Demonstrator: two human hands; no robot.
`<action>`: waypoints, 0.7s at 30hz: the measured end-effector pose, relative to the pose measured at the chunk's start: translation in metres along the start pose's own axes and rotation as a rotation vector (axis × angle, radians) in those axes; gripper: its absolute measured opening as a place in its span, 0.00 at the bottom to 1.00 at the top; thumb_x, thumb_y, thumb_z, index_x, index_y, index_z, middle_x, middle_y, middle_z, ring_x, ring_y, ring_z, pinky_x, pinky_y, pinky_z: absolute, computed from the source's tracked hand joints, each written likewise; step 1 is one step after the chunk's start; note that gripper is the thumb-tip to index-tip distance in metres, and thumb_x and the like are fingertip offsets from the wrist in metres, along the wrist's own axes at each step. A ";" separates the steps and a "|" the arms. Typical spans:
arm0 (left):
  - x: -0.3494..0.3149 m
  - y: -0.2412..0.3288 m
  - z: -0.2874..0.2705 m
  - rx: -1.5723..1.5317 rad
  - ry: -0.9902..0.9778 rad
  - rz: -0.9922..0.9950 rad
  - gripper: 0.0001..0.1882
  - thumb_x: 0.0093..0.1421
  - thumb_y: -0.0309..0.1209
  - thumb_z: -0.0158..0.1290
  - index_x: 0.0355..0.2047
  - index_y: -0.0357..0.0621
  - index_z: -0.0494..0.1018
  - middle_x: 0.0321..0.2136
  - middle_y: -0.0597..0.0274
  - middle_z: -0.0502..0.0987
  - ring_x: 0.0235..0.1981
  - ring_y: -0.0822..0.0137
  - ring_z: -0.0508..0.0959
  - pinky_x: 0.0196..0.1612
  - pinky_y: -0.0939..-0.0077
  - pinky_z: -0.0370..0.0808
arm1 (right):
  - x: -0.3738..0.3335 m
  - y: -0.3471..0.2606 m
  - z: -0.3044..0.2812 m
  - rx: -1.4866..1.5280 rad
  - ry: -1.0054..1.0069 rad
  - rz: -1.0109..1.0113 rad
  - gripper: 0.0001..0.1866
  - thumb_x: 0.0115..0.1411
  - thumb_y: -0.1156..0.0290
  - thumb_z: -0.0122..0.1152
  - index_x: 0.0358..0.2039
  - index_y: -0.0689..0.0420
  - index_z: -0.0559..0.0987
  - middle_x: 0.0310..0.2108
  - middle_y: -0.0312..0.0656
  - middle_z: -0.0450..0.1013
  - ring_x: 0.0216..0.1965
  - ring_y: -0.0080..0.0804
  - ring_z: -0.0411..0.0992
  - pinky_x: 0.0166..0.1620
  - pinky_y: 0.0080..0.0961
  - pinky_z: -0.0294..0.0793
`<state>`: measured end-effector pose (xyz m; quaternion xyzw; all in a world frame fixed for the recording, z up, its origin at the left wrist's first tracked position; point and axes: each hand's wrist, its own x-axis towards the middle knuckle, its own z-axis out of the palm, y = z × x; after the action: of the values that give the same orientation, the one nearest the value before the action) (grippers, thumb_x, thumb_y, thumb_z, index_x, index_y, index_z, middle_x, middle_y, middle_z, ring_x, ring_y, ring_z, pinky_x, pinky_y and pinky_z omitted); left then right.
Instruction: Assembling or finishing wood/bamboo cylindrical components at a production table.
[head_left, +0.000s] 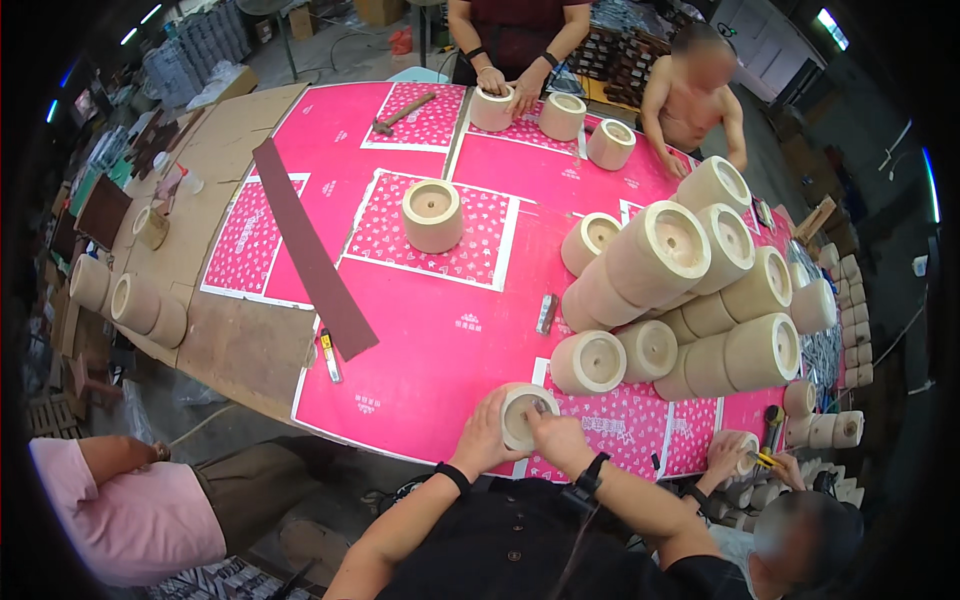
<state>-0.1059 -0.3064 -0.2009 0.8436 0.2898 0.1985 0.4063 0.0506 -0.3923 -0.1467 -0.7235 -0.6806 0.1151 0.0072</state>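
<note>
A pale round wooden block (516, 428) with a hollowed top and a small centre hole stands at the table's near edge. My left hand (482, 436) is wrapped round its left side. Over its right rim is my right hand (560, 440), fingers closed and tips in the hollow; a small greyish bit shows there, too small to name. Just beyond, two similar blocks (588, 362) stand by a heap of stacked wooden blocks (655, 250). Another single block (432, 222) stands mid-table on a patterned pink sheet.
A long brown strip (315, 250) lies across the pink table cover (420, 350), near a yellow utility knife (330, 356). A small metallic piece (546, 314) lies left of the heap; a hammer (402, 114) is at the far side. Co-workers handle blocks far ahead and at near right.
</note>
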 end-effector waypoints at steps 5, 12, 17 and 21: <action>0.001 0.007 -0.004 0.038 0.005 -0.029 0.64 0.35 0.44 0.74 0.66 0.40 0.46 0.61 0.44 0.60 0.62 0.45 0.63 0.60 0.54 0.67 | -0.007 -0.005 -0.010 -0.002 -0.164 -0.111 0.12 0.57 0.69 0.56 0.41 0.57 0.73 0.21 0.46 0.76 0.22 0.44 0.78 0.21 0.38 0.75; 0.006 0.002 -0.005 -0.035 0.030 0.009 0.62 0.35 0.45 0.74 0.65 0.39 0.50 0.61 0.45 0.60 0.62 0.45 0.64 0.60 0.55 0.68 | 0.009 -0.004 -0.012 0.082 0.091 0.048 0.12 0.57 0.69 0.56 0.42 0.54 0.73 0.24 0.45 0.77 0.24 0.42 0.78 0.24 0.37 0.76; 0.001 0.004 -0.005 -0.033 0.033 -0.011 0.63 0.34 0.45 0.74 0.65 0.39 0.49 0.61 0.44 0.60 0.62 0.46 0.64 0.60 0.55 0.68 | -0.002 -0.002 -0.011 0.065 -0.154 -0.117 0.08 0.58 0.69 0.54 0.37 0.57 0.75 0.22 0.45 0.77 0.25 0.42 0.79 0.25 0.37 0.77; 0.003 0.001 -0.002 -0.019 0.039 0.024 0.63 0.33 0.45 0.74 0.65 0.38 0.49 0.61 0.43 0.60 0.62 0.46 0.64 0.60 0.55 0.67 | 0.014 0.005 -0.045 0.018 -0.198 -0.178 0.12 0.57 0.68 0.56 0.42 0.53 0.75 0.24 0.45 0.76 0.24 0.44 0.78 0.26 0.38 0.77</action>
<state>-0.1047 -0.3039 -0.1987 0.8392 0.2854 0.2225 0.4060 0.0643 -0.3728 -0.1061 -0.6452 -0.7384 0.1910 -0.0431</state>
